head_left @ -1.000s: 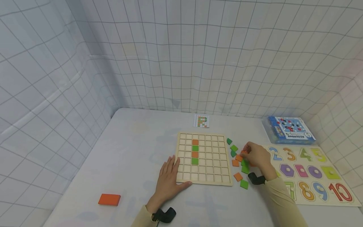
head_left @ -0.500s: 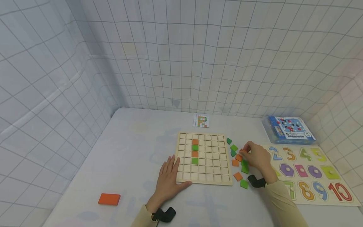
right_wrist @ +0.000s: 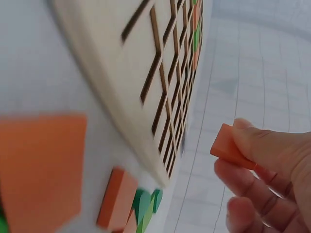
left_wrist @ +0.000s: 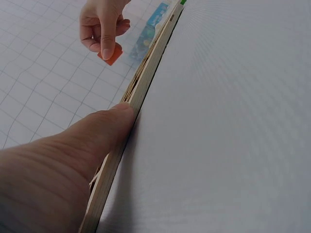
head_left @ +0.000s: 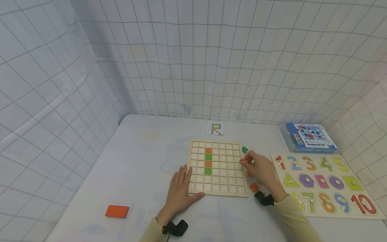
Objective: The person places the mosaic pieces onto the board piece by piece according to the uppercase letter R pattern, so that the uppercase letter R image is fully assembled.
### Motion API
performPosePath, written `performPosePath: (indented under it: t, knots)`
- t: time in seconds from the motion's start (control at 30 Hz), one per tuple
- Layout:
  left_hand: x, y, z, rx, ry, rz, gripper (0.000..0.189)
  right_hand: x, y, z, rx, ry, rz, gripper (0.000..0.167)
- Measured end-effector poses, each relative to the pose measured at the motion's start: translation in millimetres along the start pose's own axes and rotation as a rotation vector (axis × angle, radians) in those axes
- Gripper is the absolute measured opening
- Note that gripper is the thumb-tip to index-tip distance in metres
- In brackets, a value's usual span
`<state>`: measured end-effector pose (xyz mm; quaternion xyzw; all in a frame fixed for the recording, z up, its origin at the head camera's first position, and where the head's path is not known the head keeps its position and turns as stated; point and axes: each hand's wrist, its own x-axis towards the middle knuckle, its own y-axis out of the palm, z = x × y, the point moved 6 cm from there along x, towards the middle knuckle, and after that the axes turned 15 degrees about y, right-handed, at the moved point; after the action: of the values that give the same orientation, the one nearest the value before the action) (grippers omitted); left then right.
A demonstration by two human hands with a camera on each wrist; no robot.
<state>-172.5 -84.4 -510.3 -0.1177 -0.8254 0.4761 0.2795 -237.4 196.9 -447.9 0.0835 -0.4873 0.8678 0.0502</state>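
Note:
A wooden grid board (head_left: 225, 174) lies mid-table, with orange and green square tiles in one column, such as the green tile (head_left: 208, 171). My left hand (head_left: 179, 191) rests flat at the board's lower left corner, its thumb along the near edge. Between thumb and fingers my right hand (head_left: 261, 169) pinches an orange square tile (right_wrist: 228, 145), held up over the board's right edge. Loose tiles lie below and around that hand, among them an orange tile (head_left: 254, 187) and a dark green rounded piece (head_left: 245, 149); the hand hides some of them.
A small pattern card (head_left: 215, 128) lies beyond the board. On the right are a number and shape puzzle board (head_left: 325, 171) and a blue boxed set (head_left: 311, 137). An orange block (head_left: 117, 211) sits at the near left.
My right hand has lifted an orange tile from the loose pile and moved left to the board's right edge, uncovering more of the puzzle board. The left hand has stayed put.

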Motion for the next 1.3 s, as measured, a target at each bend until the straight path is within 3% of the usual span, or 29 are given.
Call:
performPosePath:
  t: [0.2, 0.67, 1.0, 1.3]
  knots:
    - [0.8, 0.7, 0.0, 0.005, 0.0, 0.006, 0.099, -4.9, 10, 25, 0.033, -0.078, -0.025, 0.02]
    - [1.4, -0.6, -0.1, -0.004, -0.005, 0.003, 0.098, -15.0, 45, 71, 0.069, -0.145, 0.105, 0.009]
    - [1.0, -2.7, -1.6, -0.012, -0.005, 0.003, 0.098, -23.3, 62, 87, 0.058, -0.123, 0.24, 0.005]
    - [0.4, -3.1, -2.3, -0.006, 0.005, -0.01, 0.098, -27.2, 73, 96, -0.008, -0.163, 0.259, 0.007]
